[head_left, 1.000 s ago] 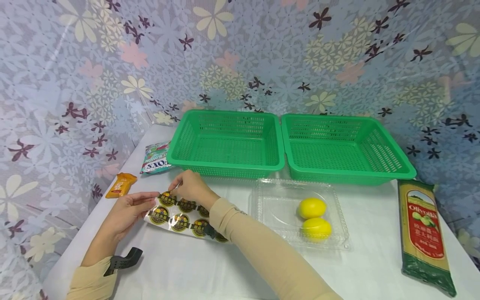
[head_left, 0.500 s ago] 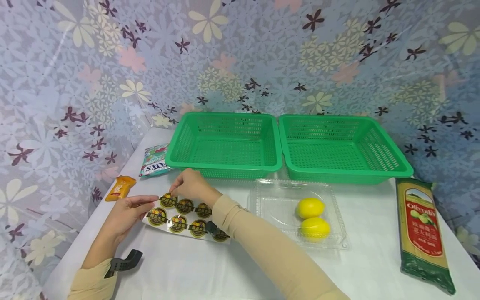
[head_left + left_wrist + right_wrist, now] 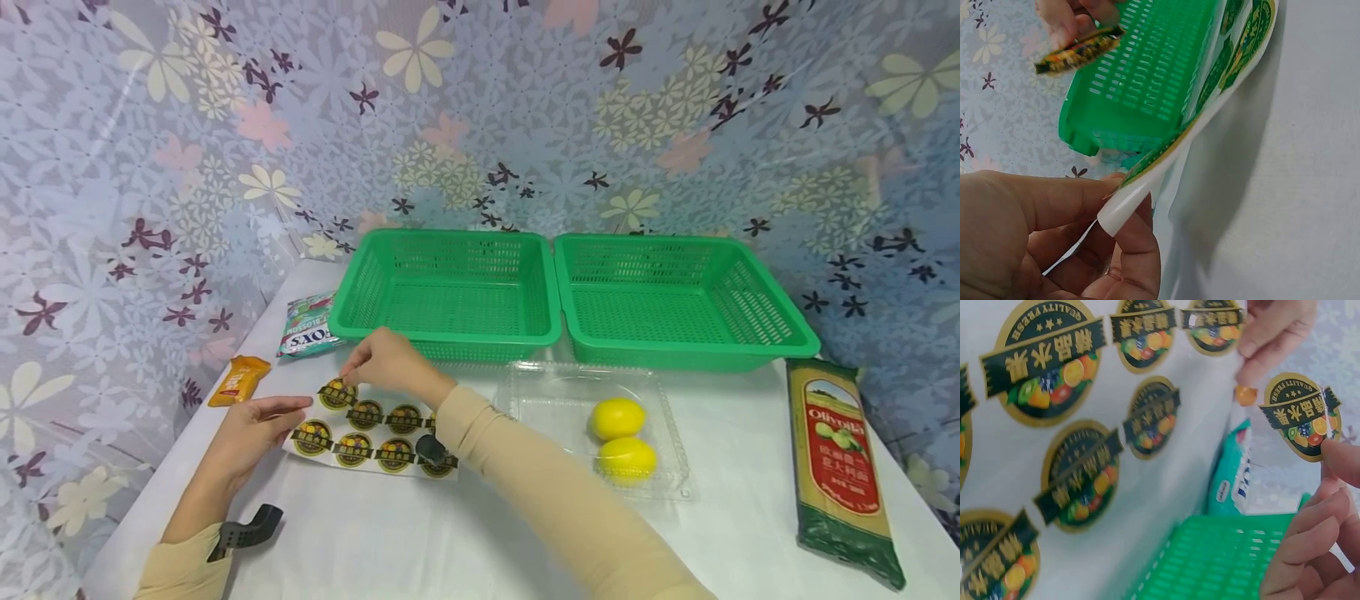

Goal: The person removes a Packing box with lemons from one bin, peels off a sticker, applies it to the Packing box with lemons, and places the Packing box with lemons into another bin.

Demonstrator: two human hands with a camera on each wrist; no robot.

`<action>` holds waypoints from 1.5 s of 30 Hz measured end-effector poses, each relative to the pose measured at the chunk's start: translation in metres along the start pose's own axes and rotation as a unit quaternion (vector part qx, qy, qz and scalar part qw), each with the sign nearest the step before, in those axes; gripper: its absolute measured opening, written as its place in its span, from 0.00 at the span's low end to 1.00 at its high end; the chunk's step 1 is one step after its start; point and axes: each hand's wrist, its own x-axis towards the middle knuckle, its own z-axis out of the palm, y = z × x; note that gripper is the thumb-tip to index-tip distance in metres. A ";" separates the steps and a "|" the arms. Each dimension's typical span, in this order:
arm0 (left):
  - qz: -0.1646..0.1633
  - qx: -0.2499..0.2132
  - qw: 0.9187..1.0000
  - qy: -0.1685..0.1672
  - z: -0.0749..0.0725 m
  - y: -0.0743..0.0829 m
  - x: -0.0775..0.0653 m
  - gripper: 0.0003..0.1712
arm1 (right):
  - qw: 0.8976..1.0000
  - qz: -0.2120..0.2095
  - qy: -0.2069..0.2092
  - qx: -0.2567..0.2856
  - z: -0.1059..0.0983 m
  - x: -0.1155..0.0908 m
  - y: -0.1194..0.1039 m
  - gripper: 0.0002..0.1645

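Observation:
My left hand [image 3: 251, 433] pinches the left edge of a white sheet of stickers [image 3: 337, 425] between thumb and fingers; the sheet curves up off the table in the left wrist view. Round black-and-gold fruit labels in rows cover it. Between the thumb and finger of my right hand [image 3: 386, 362] is a single sticker [image 3: 1302, 415], apart from the sheet and above its upper left corner. Seen from the left wrist, that loose sticker [image 3: 1079, 53] is nearly edge-on. A clear plastic clamshell box [image 3: 540, 433] with two lemons [image 3: 618, 418] stands right of the sheet.
Two green baskets [image 3: 450, 340] [image 3: 697, 354] stand side by side at the back. A teal candy bag [image 3: 309, 327] lies left of them, an orange packet [image 3: 240, 381] at the table's left edge. On the far right lies a pasta pack [image 3: 843, 467].
My right hand has lifted slightly up and right, and the sticker it pinches has come away from the sheet. My left hand still holds the sheet in about the same spot.

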 end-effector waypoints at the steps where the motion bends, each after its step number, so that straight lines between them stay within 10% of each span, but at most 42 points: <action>1: 0.001 0.002 1.000 0.001 0.000 0.000 0.000 0.23 | 1.000 -0.003 -0.003 -0.002 -0.003 -0.001 0.000 0.04; 33: 0.017 0.102 0.995 0.009 0.008 0.007 -0.003 0.19 | 0.999 -0.046 -0.019 -0.020 -0.093 -0.053 0.005 0.05; 45: 0.117 0.225 0.966 0.052 0.010 0.037 -0.003 0.15 | 0.998 -0.046 -0.005 -0.039 -0.111 -0.070 0.020 0.06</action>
